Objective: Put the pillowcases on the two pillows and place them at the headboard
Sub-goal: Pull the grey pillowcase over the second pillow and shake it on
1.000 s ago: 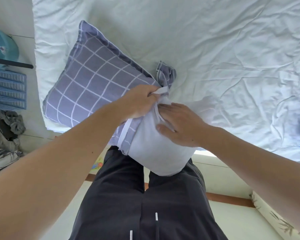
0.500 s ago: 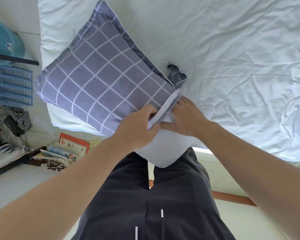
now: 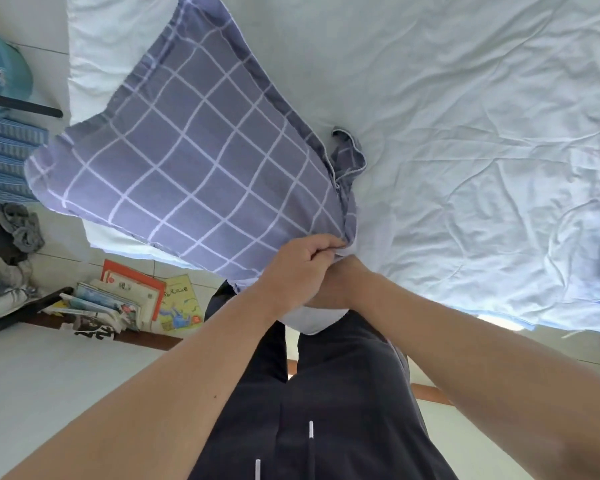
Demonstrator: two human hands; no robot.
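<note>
Two hands work at my waist: my left hand (image 3: 300, 268) has its grip clenched on the checked pillowcase (image 3: 194, 161) hem, while my right hand (image 3: 336, 289) sits behind it, grip hidden. The white pillow (image 3: 312, 318) pokes out below. Beyond lies the bed (image 3: 465, 116).

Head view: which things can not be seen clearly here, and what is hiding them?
- right hand: the left hand and pillowcase cover its fingers, so its grip cannot be told.
- white pillow: only its end shows under the hands; the pillowcase covers the rest.
- pillowcase: top corner cut off by the upper frame edge.
- books on the floor: titles too small to read.
- Headboard and second pillow: not in view.
</note>
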